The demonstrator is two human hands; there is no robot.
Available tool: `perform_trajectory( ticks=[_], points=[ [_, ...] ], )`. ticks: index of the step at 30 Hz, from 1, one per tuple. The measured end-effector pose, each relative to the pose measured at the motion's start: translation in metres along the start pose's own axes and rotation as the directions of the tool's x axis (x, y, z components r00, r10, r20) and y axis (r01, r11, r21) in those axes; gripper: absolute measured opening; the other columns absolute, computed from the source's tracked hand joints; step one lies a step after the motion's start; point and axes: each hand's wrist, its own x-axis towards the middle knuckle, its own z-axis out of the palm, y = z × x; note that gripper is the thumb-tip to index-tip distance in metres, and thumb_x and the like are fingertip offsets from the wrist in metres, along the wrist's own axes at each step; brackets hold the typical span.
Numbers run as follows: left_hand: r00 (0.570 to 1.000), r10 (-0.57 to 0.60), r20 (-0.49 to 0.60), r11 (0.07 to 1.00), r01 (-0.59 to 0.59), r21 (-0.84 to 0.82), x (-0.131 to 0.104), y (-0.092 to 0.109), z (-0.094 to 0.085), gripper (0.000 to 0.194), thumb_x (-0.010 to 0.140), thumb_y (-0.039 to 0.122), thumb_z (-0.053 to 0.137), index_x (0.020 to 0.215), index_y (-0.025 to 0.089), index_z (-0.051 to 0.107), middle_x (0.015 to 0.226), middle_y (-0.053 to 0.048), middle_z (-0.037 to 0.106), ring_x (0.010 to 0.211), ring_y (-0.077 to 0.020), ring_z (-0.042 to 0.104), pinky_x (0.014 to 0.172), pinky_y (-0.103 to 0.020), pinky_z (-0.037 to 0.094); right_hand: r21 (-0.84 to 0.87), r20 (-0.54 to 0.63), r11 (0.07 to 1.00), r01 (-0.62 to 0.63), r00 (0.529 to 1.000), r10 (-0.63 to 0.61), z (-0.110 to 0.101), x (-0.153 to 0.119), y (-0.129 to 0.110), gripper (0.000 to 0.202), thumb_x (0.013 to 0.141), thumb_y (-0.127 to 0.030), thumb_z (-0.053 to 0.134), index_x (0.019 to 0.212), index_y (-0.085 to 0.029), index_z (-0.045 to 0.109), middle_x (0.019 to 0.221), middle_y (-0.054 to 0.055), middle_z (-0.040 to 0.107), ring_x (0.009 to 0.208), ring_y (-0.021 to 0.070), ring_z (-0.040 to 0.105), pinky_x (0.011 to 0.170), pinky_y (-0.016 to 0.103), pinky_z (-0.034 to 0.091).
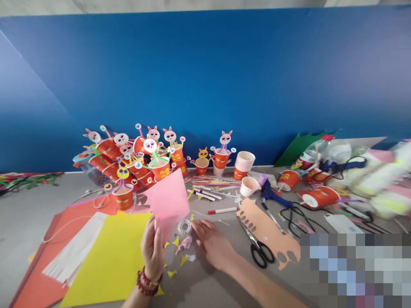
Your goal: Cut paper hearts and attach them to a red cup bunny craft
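Note:
A sheet of pink paper (170, 199) stands raised in my left hand (152, 248), pinched between thumb and fingers near its lower edge. My right hand (210, 241) lies low over the grey table with its fingers stretched out and nothing seen in them. Close to those fingertips is a small white ring-shaped roll (184, 227). Below it lie a crumpled pink scrap (184, 244) and small yellow paper cuttings (172, 273). Yellow paper (109, 256) spreads beside and under my left hand. Black-handled scissors (261, 252) rest right of my right hand, partly over a peach sheet with holes (266, 226).
Orange paper cups with rabbit figures (160, 169) crowd the back left. A cup stack (244, 164), scattered markers (205, 194) and a blue glue gun (274, 194) with a black cord lie further right. White, pink and yellow objects (382, 179) fill the right edge. A blue panel (205, 77) closes the back.

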Motion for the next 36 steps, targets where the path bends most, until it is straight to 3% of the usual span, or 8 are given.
perform_trajectory(
  ticks=[6, 10, 15, 22, 27, 31, 33, 36],
  points=[
    [1.000, 0.009, 0.029, 1.000, -0.009, 0.023, -0.002, 0.001, 0.001, 0.030, 0.093, 0.040, 0.054, 0.112, 0.021, 0.068, 0.122, -0.009, 0.067, 0.118, -0.0275, 0.059, 0.103, -0.038, 0.046, -0.042, -0.044, 0.996, -0.085, 0.996, 0.083, 0.027, -0.039, -0.018, 0.058, 0.089, -0.018, 0.050, 0.146, -0.016, 0.041, 0.145, 0.011, 0.051, 0.131, 0.0296, 0.044, 0.110, 0.043, 0.039],
    [0.998, 0.008, 0.066, 1.000, -0.009, 0.018, -0.002, 0.000, 0.002, 0.028, 0.095, 0.037, 0.052, 0.112, 0.021, 0.067, 0.123, -0.010, 0.065, 0.118, -0.0270, 0.058, 0.103, -0.039, 0.045, -0.081, -0.051, 0.997, -0.013, 0.999, 0.009, 0.030, -0.015, -0.033, 0.039, 0.091, -0.025, 0.055, 0.130, -0.019, 0.056, 0.146, 0.011, 0.049, 0.124, 0.0306, 0.048, 0.105, 0.044, 0.041],
    [0.996, 0.027, 0.087, 0.999, -0.030, 0.036, 0.000, 0.000, 0.001, 0.030, 0.095, 0.039, 0.050, 0.110, 0.019, 0.067, 0.121, -0.010, 0.065, 0.119, -0.0272, 0.058, 0.107, -0.042, 0.042, -0.133, -0.016, 0.991, -0.024, 1.000, 0.022, 0.022, 0.026, -0.047, 0.038, 0.087, -0.034, 0.063, 0.123, -0.021, 0.058, 0.123, 0.010, 0.062, 0.110, 0.0297, 0.054, 0.098, 0.045, 0.044],
    [0.998, 0.050, 0.045, 0.998, -0.052, 0.038, -0.002, -0.004, 0.000, 0.030, 0.094, 0.039, 0.052, 0.113, 0.020, 0.067, 0.124, -0.010, 0.065, 0.122, -0.0277, 0.057, 0.109, -0.041, 0.041, -0.120, -0.044, 0.993, -0.014, 0.999, 0.009, 0.012, 0.026, -0.035, 0.041, 0.090, -0.036, 0.060, 0.128, -0.020, 0.055, 0.131, 0.011, 0.057, 0.119, 0.0292, 0.048, 0.102, 0.043, 0.041],
    [0.994, 0.058, 0.095, 0.998, -0.060, 0.021, -0.001, -0.004, 0.001, 0.029, 0.095, 0.036, 0.051, 0.113, 0.020, 0.067, 0.120, -0.009, 0.067, 0.119, -0.0271, 0.058, 0.108, -0.042, 0.042, -0.083, -0.038, 0.996, 0.027, 0.999, -0.031, 0.019, 0.019, -0.037, 0.037, 0.093, -0.033, 0.056, 0.126, -0.017, 0.057, 0.127, 0.010, 0.061, 0.115, 0.0279, 0.051, 0.105, 0.044, 0.040],
    [0.992, 0.067, 0.108, 0.998, -0.069, 0.011, -0.001, -0.006, 0.000, 0.028, 0.096, 0.034, 0.050, 0.115, 0.020, 0.065, 0.120, -0.008, 0.065, 0.117, -0.0262, 0.058, 0.106, -0.041, 0.042, -0.008, -0.035, 0.993, 0.116, 0.993, -0.116, 0.025, 0.012, -0.040, 0.052, 0.091, -0.029, 0.057, 0.139, -0.015, 0.046, 0.144, 0.013, 0.049, 0.125, 0.0278, 0.046, 0.106, 0.040, 0.041],
    [0.994, 0.058, 0.091, 0.998, -0.059, 0.009, -0.001, -0.007, 0.000, 0.029, 0.096, 0.034, 0.050, 0.116, 0.020, 0.065, 0.122, -0.008, 0.064, 0.120, -0.0268, 0.056, 0.108, -0.042, 0.040, -0.006, -0.045, 0.996, 0.089, 0.995, -0.089, 0.022, 0.007, -0.037, 0.053, 0.092, -0.029, 0.055, 0.142, -0.014, 0.044, 0.148, 0.014, 0.045, 0.129, 0.0294, 0.043, 0.108, 0.042, 0.040],
    [0.996, 0.039, 0.086, 0.999, -0.040, 0.006, -0.002, -0.008, 0.001, 0.029, 0.095, 0.035, 0.051, 0.116, 0.020, 0.065, 0.124, -0.009, 0.064, 0.122, -0.0279, 0.055, 0.109, -0.042, 0.039, -0.035, -0.027, 0.999, -0.028, 0.999, 0.027, 0.016, -0.006, -0.032, 0.049, 0.090, -0.028, 0.057, 0.136, -0.015, 0.050, 0.140, 0.015, 0.053, 0.121, 0.0330, 0.049, 0.101, 0.047, 0.046]
  ],
)
